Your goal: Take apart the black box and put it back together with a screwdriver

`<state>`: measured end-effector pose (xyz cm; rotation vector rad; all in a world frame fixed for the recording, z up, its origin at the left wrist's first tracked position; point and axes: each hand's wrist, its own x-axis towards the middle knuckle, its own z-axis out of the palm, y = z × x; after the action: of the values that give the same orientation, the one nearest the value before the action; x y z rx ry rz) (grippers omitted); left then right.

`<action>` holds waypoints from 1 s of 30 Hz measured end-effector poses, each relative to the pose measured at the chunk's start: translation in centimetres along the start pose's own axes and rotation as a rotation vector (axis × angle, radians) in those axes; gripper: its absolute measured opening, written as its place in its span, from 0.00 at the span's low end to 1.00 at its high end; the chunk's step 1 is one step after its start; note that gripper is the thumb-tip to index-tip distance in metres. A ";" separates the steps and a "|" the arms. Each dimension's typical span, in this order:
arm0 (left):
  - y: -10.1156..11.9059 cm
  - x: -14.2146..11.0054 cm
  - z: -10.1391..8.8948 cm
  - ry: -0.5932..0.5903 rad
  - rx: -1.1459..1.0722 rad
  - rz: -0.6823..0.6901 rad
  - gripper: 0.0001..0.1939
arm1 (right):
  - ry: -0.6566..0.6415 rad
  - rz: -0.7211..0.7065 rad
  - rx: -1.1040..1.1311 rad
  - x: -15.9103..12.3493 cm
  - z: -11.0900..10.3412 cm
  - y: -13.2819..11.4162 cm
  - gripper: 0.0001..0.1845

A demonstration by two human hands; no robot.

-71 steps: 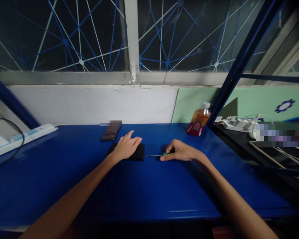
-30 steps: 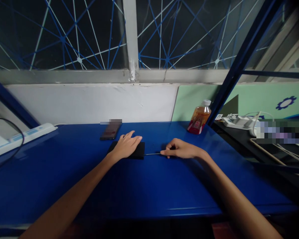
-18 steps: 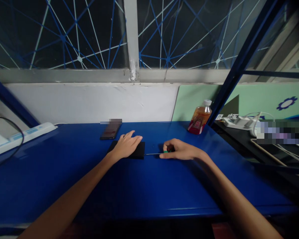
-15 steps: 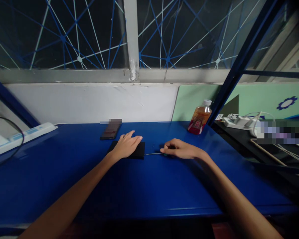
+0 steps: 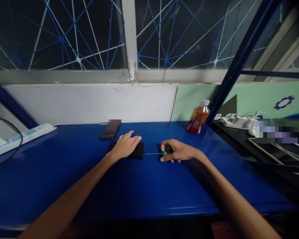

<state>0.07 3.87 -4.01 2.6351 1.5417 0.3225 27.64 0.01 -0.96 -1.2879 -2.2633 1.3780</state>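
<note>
A flat black box-like object (image 5: 139, 151) lies on the blue table, its left part hidden under my left hand (image 5: 126, 145). That hand rests flat on top with the fingers stretched out. My right hand (image 5: 175, 151) is curled around the green handle of a screwdriver (image 5: 164, 153). Its thumb and index finger stand apart on either side of the handle, while the rear of the handle is hidden in the hand. The thin metal shaft runs left to the right edge of the black object; whether its tip sits in a screw cannot be made out.
Behind my left hand lies a dark phone (image 5: 111, 129). A bottle of reddish drink (image 5: 198, 118) stands at the back right near a blue post (image 5: 224, 88). A white power strip (image 5: 27, 137) lies far left; cables (image 5: 269, 151) and another strip are on the black surface at right.
The right thumb and index finger have spread apart, baring the green handle that they mostly covered before. The left hand and black object stay in place; the view has shifted slightly.
</note>
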 end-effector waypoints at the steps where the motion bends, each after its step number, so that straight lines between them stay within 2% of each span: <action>1: 0.0 0.0 0.0 0.004 -0.008 -0.004 0.27 | 0.006 -0.011 0.004 -0.1 0.0 -0.1 0.26; 5: 0.1 0.0 -0.1 0.012 -0.029 -0.031 0.28 | 0.068 -0.094 0.000 -0.3 -0.1 -0.3 0.21; 9: 0.2 0.0 -0.2 -0.007 -0.018 -0.036 0.27 | 0.048 -0.129 -0.046 -0.2 -0.5 -0.2 0.19; 13: 0.2 0.0 -0.2 -0.009 -0.016 -0.043 0.28 | 0.092 -0.111 -0.177 -0.2 -0.6 -0.1 0.22; 18: 0.2 0.0 0.0 -0.003 0.004 -0.028 0.27 | 0.027 -0.021 -0.051 -0.2 -0.2 -0.1 0.21; 23: 0.2 0.0 0.0 0.012 0.001 -0.014 0.27 | 0.108 -0.100 -0.090 0.0 0.0 -0.1 0.19; 30: 0.0 0.0 0.0 0.015 -0.011 -0.014 0.28 | 0.150 -0.109 -0.173 0.0 -0.4 0.1 0.21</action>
<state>0.10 3.89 -4.05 2.6180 1.5578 0.3492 27.91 0.33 -0.83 -1.2510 -2.3522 1.0331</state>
